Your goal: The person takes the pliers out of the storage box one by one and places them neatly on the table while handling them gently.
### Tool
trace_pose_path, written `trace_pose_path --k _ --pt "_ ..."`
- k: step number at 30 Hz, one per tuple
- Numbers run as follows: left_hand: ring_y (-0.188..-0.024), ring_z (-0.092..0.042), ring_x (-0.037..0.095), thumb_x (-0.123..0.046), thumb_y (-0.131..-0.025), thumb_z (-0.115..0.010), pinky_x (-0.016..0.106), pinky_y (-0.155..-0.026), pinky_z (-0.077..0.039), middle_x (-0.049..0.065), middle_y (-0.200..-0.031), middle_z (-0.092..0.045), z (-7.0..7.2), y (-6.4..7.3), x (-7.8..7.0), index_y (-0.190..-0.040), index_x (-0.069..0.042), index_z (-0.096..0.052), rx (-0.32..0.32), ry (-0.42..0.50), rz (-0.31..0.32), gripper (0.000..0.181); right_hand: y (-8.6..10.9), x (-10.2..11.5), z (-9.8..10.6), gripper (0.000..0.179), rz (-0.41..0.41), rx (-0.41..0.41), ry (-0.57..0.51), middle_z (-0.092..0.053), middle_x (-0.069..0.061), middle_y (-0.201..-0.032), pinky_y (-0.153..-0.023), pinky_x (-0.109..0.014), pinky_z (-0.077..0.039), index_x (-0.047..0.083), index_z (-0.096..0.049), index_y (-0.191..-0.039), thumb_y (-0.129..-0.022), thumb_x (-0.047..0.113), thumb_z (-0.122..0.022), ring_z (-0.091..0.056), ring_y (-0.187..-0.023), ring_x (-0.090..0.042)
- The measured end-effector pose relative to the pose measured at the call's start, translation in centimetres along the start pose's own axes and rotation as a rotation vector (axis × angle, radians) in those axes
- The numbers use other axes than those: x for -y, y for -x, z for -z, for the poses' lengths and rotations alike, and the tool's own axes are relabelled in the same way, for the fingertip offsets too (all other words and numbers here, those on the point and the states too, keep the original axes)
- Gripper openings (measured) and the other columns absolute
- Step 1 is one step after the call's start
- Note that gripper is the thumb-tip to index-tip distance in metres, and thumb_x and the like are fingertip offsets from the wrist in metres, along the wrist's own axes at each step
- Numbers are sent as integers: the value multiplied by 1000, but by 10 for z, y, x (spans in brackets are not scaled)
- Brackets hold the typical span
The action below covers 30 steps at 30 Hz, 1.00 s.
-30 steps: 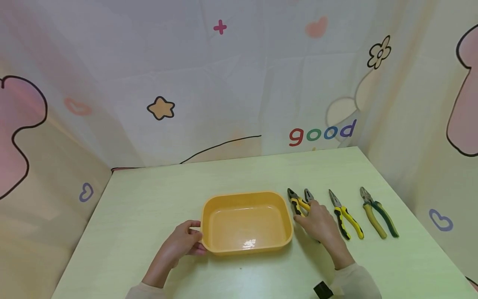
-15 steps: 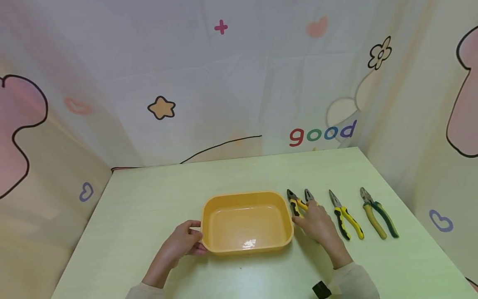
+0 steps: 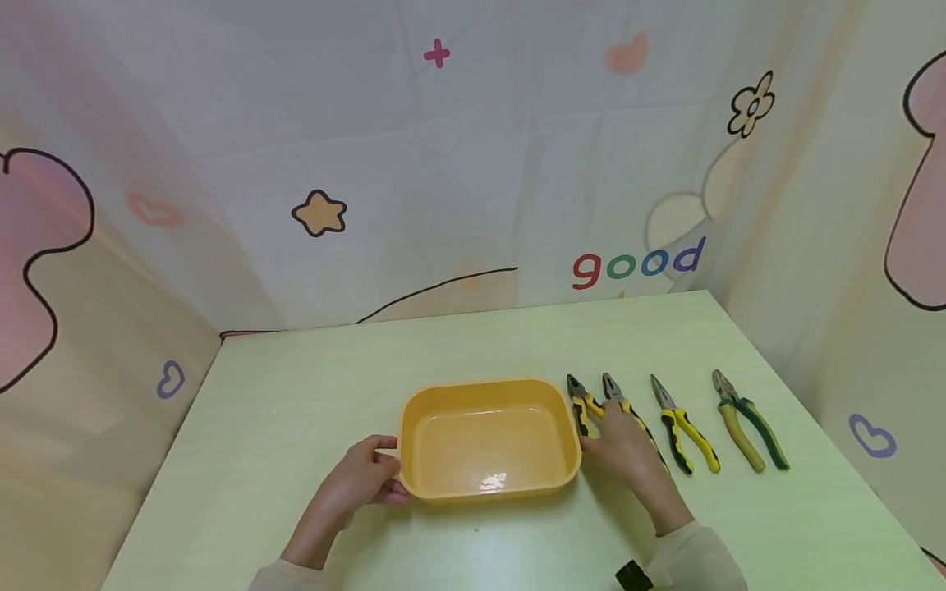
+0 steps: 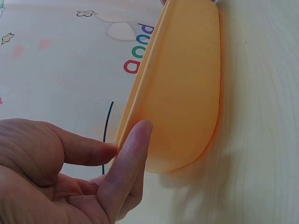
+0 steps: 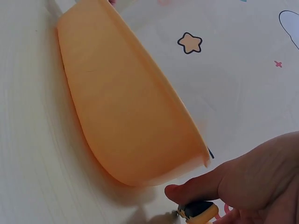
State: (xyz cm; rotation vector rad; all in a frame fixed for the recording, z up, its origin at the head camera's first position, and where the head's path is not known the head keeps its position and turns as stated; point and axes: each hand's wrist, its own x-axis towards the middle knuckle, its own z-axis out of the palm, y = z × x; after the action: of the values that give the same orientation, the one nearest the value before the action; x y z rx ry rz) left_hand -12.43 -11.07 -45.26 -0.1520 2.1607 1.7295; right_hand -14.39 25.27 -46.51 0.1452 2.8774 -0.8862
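Note:
In the head view an orange-yellow rectangular plastic tray (image 3: 480, 443) stands on the table. My left hand (image 3: 362, 476) pinches its left rim; in the left wrist view thumb and fingers lie on either side of the rim (image 4: 135, 105). My right hand (image 3: 624, 443) is just right of the tray, holding the leftmost pliers (image 3: 581, 414) by black-and-yellow handles. In the right wrist view the thumb lies against a handle (image 5: 198, 210); the other fingers are mostly hidden. A second pair of black-and-yellow pliers (image 3: 610, 386) lies partly under this hand.
Farther right lie long-nose pliers (image 3: 681, 427) with black-and-yellow handles and pliers with green-and-tan handles (image 3: 746, 419). A printed curtain (image 3: 473, 164) hangs behind and beside the table (image 3: 296, 410). A black block (image 3: 634, 574) sits by the right sleeve.
My right hand has shifted slightly left towards the tray, and the leftmost pliers have moved a little with it. More of the second pliers' handles now shows. The left hand and tray stay put.

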Motion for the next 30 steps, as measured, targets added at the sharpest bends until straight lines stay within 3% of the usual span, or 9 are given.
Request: trace_pose_path --k 5,13,16,23,30 --pt "-67 -69 22 4 -100 -51 38 -63 -66 24 -102 -61 0 0 0 -139 16 -45 0 -3 2 42 1 0 -2 74 30 -10 13 -59 -42 -118 -77 -55 -59 -23 -39 -137 -94 26 -74 -65 -100 -46" --pt "-67 -69 22 3 -100 -51 38 -63 -66 24 -102 -62 0 0 0 -139 15 -45 -2 -14 8 42 2 4 -3 60 39 5 33 -57 -41 -125 -92 -59 -55 -22 -40 -141 -98 13 -61 -59 -115 -50" --pt "-67 -69 22 3 -100 -51 38 -63 -66 24 -102 -62 0 -1 0 -139 15 -45 -3 -17 9 41 2 5 -2 57 36 6 29 -60 -37 -120 -84 -53 -56 -22 -40 -141 -98 11 -59 -61 -103 -42" --pt "-67 -69 22 3 -101 -51 39 -64 -66 24 -102 -62 0 -1 0 -139 15 -45 -4 -20 13 41 3 7 0 51 43 15 6 -58 -19 -87 -59 -37 -51 -24 -42 -136 -98 8 -50 -57 -75 -29" --pt "-67 -68 22 4 -100 -51 38 -63 -66 24 -103 -62 0 -1 0 -139 15 -45 -5 -15 15 41 6 10 2 41 64 17 2 -52 -14 -74 -47 -30 -43 -25 -49 -125 -94 3 -48 -51 -57 -22"
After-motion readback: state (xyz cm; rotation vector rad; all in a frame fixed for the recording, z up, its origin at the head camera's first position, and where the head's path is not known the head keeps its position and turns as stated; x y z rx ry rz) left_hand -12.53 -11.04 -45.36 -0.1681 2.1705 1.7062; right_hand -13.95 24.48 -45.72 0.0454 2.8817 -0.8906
